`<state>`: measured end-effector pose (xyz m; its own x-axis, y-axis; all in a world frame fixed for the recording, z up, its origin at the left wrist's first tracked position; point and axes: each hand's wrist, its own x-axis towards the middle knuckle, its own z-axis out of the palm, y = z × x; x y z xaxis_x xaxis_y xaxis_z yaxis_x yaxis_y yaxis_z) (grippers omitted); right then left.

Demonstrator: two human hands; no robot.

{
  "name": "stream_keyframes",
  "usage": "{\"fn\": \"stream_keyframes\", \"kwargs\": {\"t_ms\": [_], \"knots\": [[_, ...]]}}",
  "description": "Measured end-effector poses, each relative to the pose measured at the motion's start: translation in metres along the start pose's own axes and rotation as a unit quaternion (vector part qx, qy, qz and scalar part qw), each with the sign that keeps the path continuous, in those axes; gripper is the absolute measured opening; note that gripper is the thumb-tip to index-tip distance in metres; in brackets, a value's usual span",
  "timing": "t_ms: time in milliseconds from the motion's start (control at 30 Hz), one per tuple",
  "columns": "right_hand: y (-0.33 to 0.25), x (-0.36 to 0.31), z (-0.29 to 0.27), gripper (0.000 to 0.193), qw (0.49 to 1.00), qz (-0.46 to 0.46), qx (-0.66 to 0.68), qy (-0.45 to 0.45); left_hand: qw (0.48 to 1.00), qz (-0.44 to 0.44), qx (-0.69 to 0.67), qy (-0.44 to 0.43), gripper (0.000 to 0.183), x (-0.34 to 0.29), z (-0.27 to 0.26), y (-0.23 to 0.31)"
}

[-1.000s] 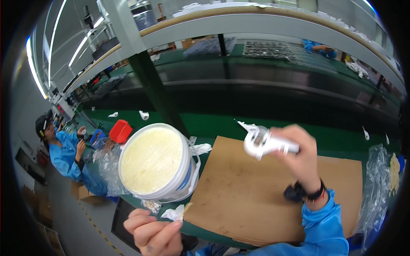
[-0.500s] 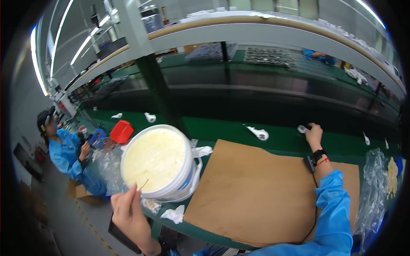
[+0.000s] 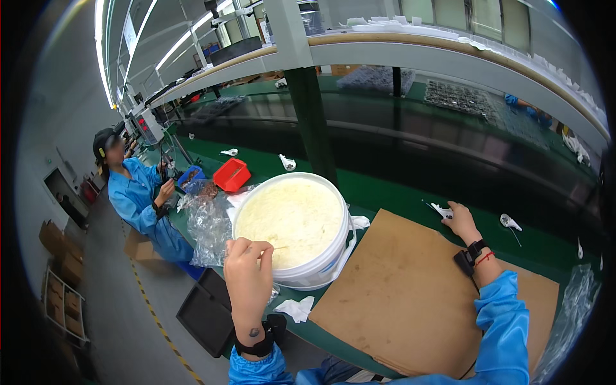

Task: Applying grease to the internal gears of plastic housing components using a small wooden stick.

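Observation:
My left hand [image 3: 249, 273] is closed in a pinch on a thin stick [image 3: 280, 248], held over the near edge of a round white bucket [image 3: 308, 274]. Pale yellow paste [image 3: 289, 215] fills the bucket close to its brim. At the far side of the cardboard, my right hand [image 3: 461, 222] has its fingers closed on a white spoon-shaped plastic part [image 3: 441, 210] with a thin wire end; the fingers partly cover it. A similar white part [image 3: 511, 222] with a thin wire lies just to the right on the green surface.
A brown cardboard sheet [image 3: 410, 295] covers the bench before me. Crumpled white tissue [image 3: 295, 309], clear plastic film [image 3: 208, 224] and a red bin [image 3: 231, 174] surround the bucket. At left, a co-worker [image 3: 138, 199] in blue handles something small. A shelf [image 3: 449, 48] spans the back.
The view has swung left. My left hand has moved with the stick to above the paste. My right hand has gone from one white part to its neighbour on the left.

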<state>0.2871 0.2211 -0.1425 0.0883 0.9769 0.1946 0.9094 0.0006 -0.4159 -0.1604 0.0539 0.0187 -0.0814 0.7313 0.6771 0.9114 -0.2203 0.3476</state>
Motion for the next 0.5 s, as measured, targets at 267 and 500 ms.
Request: {"fn": "stream_keyframes", "kwargs": {"t_ms": [267,500], "knots": [[-0.056,-0.025,-0.026,0.042,0.981,-0.031,0.149,0.124,1.000,0.021,0.002,0.001,0.003,0.002,0.004,-0.002],[-0.104,-0.063,-0.060,0.053,0.940,-0.066,0.314,0.114,1.000,0.005,-0.003,0.007,0.003,0.000,0.006,0.003]]}}
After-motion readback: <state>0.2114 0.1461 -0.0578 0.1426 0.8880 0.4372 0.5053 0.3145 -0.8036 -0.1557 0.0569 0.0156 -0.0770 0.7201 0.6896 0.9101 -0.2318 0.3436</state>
